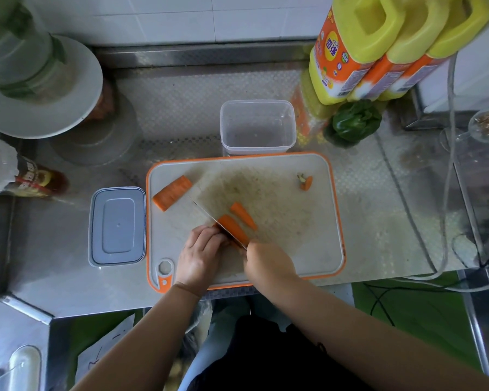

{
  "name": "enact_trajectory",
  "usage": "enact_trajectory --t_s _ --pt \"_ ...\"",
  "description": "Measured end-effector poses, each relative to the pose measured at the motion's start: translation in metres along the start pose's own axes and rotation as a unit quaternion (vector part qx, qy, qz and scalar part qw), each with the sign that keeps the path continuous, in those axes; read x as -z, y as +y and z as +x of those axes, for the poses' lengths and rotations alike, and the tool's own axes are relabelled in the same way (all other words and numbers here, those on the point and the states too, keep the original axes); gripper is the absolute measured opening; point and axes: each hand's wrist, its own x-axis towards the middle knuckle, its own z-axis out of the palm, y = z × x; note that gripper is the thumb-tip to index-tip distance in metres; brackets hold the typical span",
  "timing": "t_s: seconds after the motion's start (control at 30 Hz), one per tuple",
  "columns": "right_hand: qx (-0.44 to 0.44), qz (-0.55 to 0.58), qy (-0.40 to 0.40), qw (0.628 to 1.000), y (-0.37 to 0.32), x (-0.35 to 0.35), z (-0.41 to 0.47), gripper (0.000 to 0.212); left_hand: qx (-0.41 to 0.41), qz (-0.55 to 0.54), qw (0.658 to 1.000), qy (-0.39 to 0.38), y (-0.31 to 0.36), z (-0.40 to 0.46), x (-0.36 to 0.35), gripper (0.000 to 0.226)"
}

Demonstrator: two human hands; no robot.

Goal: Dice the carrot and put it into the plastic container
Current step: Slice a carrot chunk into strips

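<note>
On the cutting board (294,221), the left hand (199,258) pins an orange carrot piece (233,228) with curled fingers while the right hand (268,263) grips a knife (218,221) across it, another split length (243,215) just beyond, the plastic container (257,127) behind the board.

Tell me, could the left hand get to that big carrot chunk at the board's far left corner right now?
Probably yes. The carrot chunk lies alone on the cutting board, nothing between it and the left hand. That hand would first have to release the carrot piece it steadies under the knife.
</note>
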Motion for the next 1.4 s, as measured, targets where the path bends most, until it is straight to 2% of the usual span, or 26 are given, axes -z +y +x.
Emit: enact_trajectory --t_s 0.17,0.3,0.43,0.53,0.63,0.83,0.9,1.1,1.2,1.27,1.33,1.4 --pt "0.015 0.016 0.007 1.000 0.003 0.001 0.005 0.026 -0.003 0.003 1.000 0.001 0.000 0.000 0.000 0.011" --pt "0.032 -0.010 0.047 0.998 0.001 -0.005 -0.005 0.026 -0.004 0.011 1.000 0.009 0.003 0.001 0.001 0.012" --pt "0.062 0.000 0.071 0.996 0.002 -0.009 -0.015 0.043 -0.001 0.020 1.000 0.008 0.004 0.001 0.001 0.017" --pt "0.076 0.010 0.073 0.994 0.003 -0.009 -0.017 0.048 0.000 0.018 1.000 0.009 0.003 0.001 0.001 0.017" --pt "0.089 0.021 0.067 0.994 0.005 -0.007 -0.016 0.043 -0.002 0.019 1.000 0.013 0.003 0.001 0.000 0.016" --pt "0.073 0.034 0.049 0.996 0.012 -0.006 -0.015 0.015 -0.005 0.021 1.000 0.014 0.002 0.001 0.001 0.016" --pt "0.066 0.036 0.040 0.996 0.013 -0.006 -0.016 0.013 -0.005 0.021 1.000 0.013 0.004 0.001 0.002 0.016" --pt "0.066 0.057 0.043 0.995 0.014 -0.009 -0.020 0.023 -0.012 0.029 1.000 0.001 0.007 0.005 0.009 0.013" --pt "0.064 0.054 0.027 0.996 0.012 -0.009 -0.019 0.040 -0.045 0.040 0.998 0.034 0.018 0.013 0.027 0.004" --pt "0.054 0.038 0.018 0.998 0.011 -0.010 -0.018 0.040 -0.067 0.061 0.995 0.042 0.030 0.030 0.045 0.009" --pt "0.035 0.035 0.013 0.999 0.012 -0.011 -0.018 0.032 -0.084 0.113 0.990 -0.001 0.038 0.057 0.058 0.011" --pt "0.024 0.036 0.012 0.999 0.011 -0.011 -0.019 0.031 -0.092 0.194 0.970 -0.114 0.043 0.083 0.065 0.042"
